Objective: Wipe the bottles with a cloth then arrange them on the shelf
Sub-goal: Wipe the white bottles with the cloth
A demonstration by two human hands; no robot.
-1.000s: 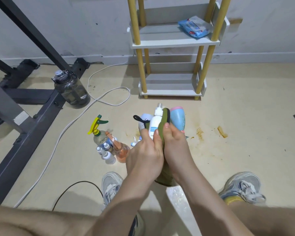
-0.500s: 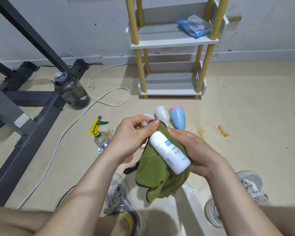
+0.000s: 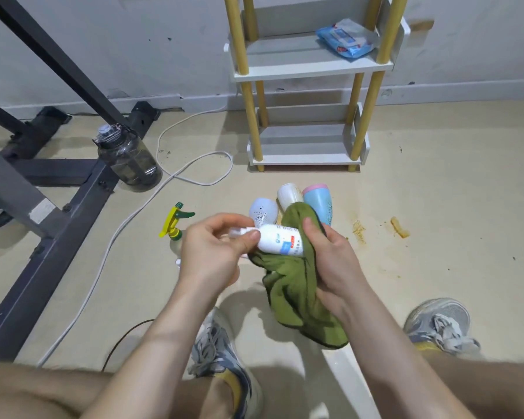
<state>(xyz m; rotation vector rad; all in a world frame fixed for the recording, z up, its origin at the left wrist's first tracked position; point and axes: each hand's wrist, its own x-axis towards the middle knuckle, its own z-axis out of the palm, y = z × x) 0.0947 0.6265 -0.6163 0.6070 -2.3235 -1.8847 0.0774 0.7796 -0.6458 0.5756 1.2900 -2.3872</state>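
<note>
The left hand [image 3: 212, 252] pinches the capped end of the white bottle [image 3: 280, 243], which lies sideways in mid-air, while the right hand [image 3: 330, 258] closes the green cloth [image 3: 297, 294] around its other end. Just beyond the grip stand three other bottles [image 3: 291, 193] on the floor; a slack pinch during rubbing could drop the bottle onto them, and the shelf [image 3: 312, 68] holds none yet

Bare forearms, left hand [image 3: 212, 252] and right hand [image 3: 330, 261] ungloved, bare knees, grey lace-up sneakers [image 3: 439, 325] with blue trim, seemingly yellow socks [image 3: 224, 381]
</note>
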